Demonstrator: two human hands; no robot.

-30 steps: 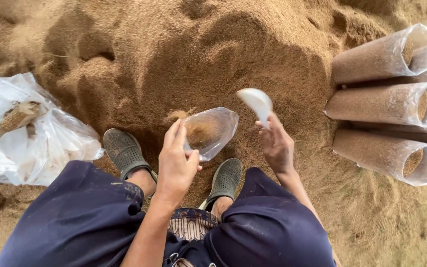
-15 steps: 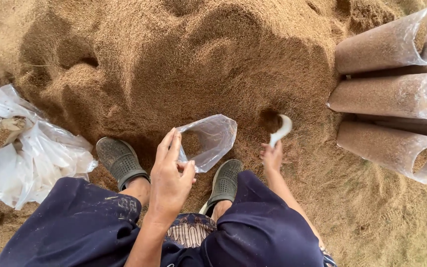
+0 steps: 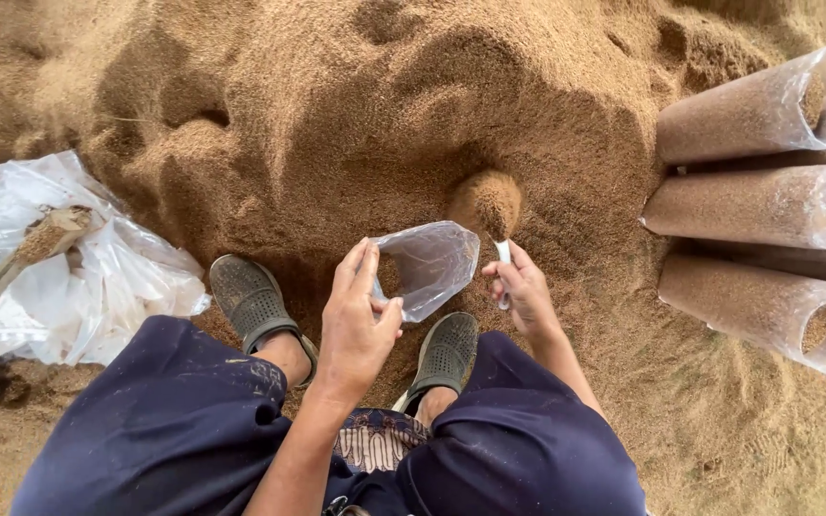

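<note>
A small clear plastic bag is held open at its rim by the left hand, closed in a pinch on the film, just above the feet and against the near slope of the sawdust heap. A white scoop, heaped with brown material, is gripped by its handle in the closed right hand and held just beside the bag's mouth. Spillage is judged likely if the heaped load is tipped before the mouth is met, since the thin rim is kept open on one side only and could fold shut. One open bag, one scoop, two grey clogs and three filled tubular bags lying at the right edge of the floor are counted, with one pile of empty bags at the left edge.
</note>
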